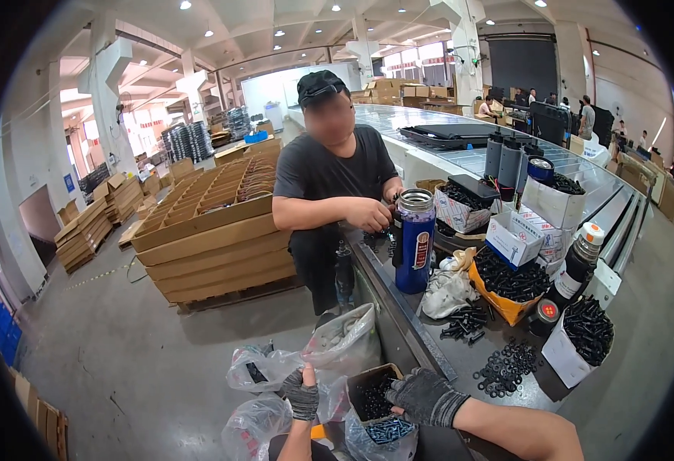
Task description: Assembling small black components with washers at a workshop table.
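My left hand (302, 393), in a grey fingerless glove, is closed with its thumb upward, beside clear plastic bags (343, 338). What it holds, if anything, is too small to make out. My right hand (428, 396), gloved the same way, reaches over a small open box (355, 378) of small black parts. Its fingers are bent together at the parts, their tips partly hidden. Just below that box sits a bag of bluish screws (389, 431). Black washers (506, 369) and loose black bolts (464, 323) lie on the bench to the right.
Across from me a person (335, 177) works with both hands beside a blue flask (415, 242). On the bench stand a bolt-filled orange bag (510, 303), a white box of bolts (570, 355), and a black bottle (577, 269). Stacked divided cartons (210, 257) stand at left.
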Demonstrator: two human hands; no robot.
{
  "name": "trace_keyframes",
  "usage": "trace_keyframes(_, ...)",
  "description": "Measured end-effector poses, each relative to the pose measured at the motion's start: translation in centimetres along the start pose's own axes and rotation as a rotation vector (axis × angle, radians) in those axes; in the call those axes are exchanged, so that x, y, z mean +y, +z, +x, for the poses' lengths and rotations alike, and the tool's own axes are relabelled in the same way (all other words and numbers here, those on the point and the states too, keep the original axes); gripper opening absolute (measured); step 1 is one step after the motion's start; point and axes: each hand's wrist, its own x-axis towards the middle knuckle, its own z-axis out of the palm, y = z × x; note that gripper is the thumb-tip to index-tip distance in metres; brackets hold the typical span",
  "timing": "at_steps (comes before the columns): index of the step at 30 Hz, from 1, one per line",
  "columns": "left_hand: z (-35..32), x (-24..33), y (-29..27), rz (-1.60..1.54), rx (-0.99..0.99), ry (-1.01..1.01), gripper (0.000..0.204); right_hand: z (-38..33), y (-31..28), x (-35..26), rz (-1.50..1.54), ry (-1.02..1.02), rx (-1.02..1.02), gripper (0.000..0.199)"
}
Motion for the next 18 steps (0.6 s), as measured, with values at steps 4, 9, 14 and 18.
trace_keyframes(4,0.0,-0.4,-0.4,0.014,-0.05,0.002,0.046,-0.2,-0.3,-0.3,-0.018,-0.018,0.056,0.025)
trace_keyframes(9,0.1,0.8,-0.6,0.104,-0.06,0.053,0.046,0.0,-0.2,-0.4,-0.005,-0.005,0.016,0.025)
trace_keyframes(14,0.0,1.2,0.0,0.102,-0.057,0.051,0.043,-0.2,-0.8,-0.5,-0.008,0.005,0.002,0.025)
trace_keyframes(18,0.0,0.7,-0.1,0.107,-0.064,0.034,0.043,0.1,-0.8,-0.4,0.003,0.001,-0.04,0.025)
